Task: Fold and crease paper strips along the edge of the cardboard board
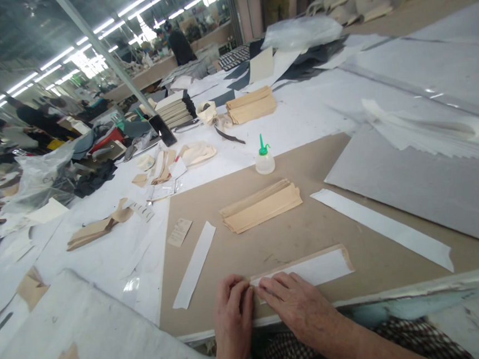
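Note:
A tan strip with a white paper strip on top lies on the brown board near the front edge. My left hand rests at the strip's left end, fingers curled and pinching its corner. My right hand lies flat on the same end, fingers stretched out and pressing it down. A stack of tan strips sits a little farther back on the board.
Loose white strips lie left and right. A glue bottle with a green nozzle stands behind the stack. A grey sheet covers the right. More tan stacks, scraps and bags crowd the far table; people work beyond.

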`<state>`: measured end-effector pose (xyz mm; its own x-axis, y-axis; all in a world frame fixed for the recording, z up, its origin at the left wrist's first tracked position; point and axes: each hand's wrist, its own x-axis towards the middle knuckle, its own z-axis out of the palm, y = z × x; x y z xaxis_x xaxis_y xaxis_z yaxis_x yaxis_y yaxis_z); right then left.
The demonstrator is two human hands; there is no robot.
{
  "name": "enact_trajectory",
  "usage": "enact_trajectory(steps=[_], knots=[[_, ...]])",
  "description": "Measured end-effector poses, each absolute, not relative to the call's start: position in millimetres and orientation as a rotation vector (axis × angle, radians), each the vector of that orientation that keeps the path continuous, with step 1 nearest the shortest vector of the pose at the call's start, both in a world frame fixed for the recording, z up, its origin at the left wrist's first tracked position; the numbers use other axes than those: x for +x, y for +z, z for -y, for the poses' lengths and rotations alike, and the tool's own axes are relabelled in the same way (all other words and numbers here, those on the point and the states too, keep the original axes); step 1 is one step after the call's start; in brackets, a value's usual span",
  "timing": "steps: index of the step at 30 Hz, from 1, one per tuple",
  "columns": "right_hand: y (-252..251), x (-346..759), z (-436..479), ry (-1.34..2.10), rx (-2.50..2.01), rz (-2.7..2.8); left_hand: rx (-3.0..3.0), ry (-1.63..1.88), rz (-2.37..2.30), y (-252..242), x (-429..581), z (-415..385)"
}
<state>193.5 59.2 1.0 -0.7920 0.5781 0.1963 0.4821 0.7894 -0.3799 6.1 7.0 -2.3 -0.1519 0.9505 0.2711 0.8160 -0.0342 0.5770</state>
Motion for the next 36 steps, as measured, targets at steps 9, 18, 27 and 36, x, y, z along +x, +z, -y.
enact_trajectory(steps=[9,18,27,36], knots=[[3.7,194.1,-60.7,0.421,-0.811,2.647,2.036,0.854,-2.011,-0.9,4.1,-9.3],[0.2,194.8,-59.7,0.479,-0.822,2.663,1.977,0.872,-1.980,1.2,0.7,-13.2],[1.8,194.2,-61.1,0.487,-0.830,2.674,2.146,0.819,-2.010,-0.1,2.2,-12.1],[-4.0,194.1,-58.8,0.456,-0.818,2.651,2.509,0.332,-2.082,3.0,10.5,-6.8]])
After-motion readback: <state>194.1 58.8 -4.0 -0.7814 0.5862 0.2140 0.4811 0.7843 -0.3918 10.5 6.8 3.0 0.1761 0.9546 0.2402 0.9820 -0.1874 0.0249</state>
